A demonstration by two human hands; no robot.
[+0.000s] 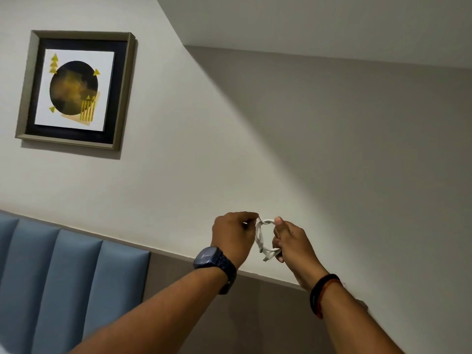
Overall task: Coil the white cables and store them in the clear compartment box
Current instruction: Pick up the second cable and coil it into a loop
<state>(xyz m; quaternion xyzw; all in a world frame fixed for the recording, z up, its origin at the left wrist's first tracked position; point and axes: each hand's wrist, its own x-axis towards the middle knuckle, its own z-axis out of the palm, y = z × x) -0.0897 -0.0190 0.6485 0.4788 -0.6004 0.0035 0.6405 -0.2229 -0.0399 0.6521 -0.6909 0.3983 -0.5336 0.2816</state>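
Observation:
A thin white cable is wound into a small loop, held up in front of the wall between both hands. My left hand, with a dark watch on the wrist, pinches the loop's upper left part. My right hand, with dark and red bands on the wrist, grips the loop's right side, thumb on top. A connector end hangs at the bottom of the loop. The clear compartment box is out of view.
The camera points upward at a pale wall. A framed picture hangs at the upper left. A blue padded panel fills the lower left, with a grey-brown panel beside it.

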